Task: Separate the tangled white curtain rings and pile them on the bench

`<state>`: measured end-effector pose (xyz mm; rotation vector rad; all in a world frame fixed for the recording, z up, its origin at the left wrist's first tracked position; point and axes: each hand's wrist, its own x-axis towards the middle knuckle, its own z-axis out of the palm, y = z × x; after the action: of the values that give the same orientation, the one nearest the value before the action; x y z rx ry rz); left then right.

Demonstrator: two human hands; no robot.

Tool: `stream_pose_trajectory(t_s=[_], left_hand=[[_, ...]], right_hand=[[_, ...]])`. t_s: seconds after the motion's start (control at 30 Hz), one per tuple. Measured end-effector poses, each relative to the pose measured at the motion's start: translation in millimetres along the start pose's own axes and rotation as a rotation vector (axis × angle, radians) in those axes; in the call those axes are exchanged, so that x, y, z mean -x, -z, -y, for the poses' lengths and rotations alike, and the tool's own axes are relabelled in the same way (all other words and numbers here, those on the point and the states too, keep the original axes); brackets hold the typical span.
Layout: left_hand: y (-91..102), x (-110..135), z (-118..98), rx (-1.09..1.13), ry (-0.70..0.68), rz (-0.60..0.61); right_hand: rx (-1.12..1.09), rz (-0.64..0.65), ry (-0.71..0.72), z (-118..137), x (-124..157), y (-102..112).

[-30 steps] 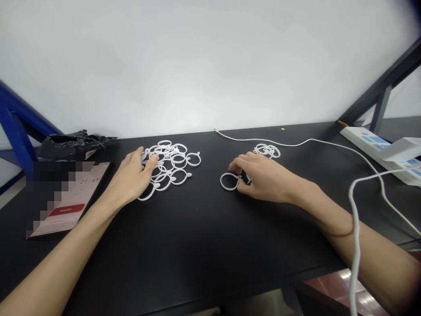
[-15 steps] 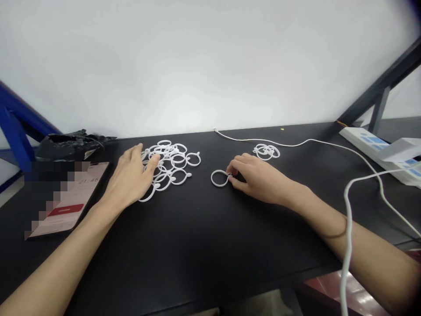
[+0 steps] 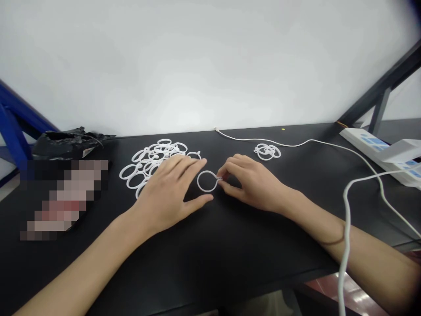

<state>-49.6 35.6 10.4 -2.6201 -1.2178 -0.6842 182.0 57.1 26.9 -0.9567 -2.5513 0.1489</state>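
Observation:
My right hand (image 3: 255,184) pinches the small tab of a white plastic ring (image 3: 207,181) that lies on the black table (image 3: 213,245). My left hand (image 3: 171,191) lies flat with fingers stretched out, its fingertips and thumb on either side of that ring, not gripping it. Behind and left of my left hand is a pile of several white rings (image 3: 148,164). A smaller cluster of white rings (image 3: 267,152) lies beyond my right hand.
A white cable (image 3: 345,210) runs from the table's back across the right side and over my right forearm. A white power strip (image 3: 388,153) sits far right. A black crumpled bag (image 3: 67,142) and a blurred flat object (image 3: 62,197) lie at the left.
My right hand slid the single ring leftward toward the centre. My left hand left the pile and moved right to meet the ring.

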Motion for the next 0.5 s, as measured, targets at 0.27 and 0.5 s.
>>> stream_pose_trajectory(t_s=[0.27, 0.5], left_hand=[[-6.7, 0.3, -1.3, -0.011, -0.110, -0.077], [-6.8, 1.3, -0.5, 0.008, -0.064, -0.027]], right_hand=[[-0.073, -0.087, 0.063, 6.0, 0.5, -4.7], [-0.283, -0.148, -0.005, 13.0, 3.0, -8.5]])
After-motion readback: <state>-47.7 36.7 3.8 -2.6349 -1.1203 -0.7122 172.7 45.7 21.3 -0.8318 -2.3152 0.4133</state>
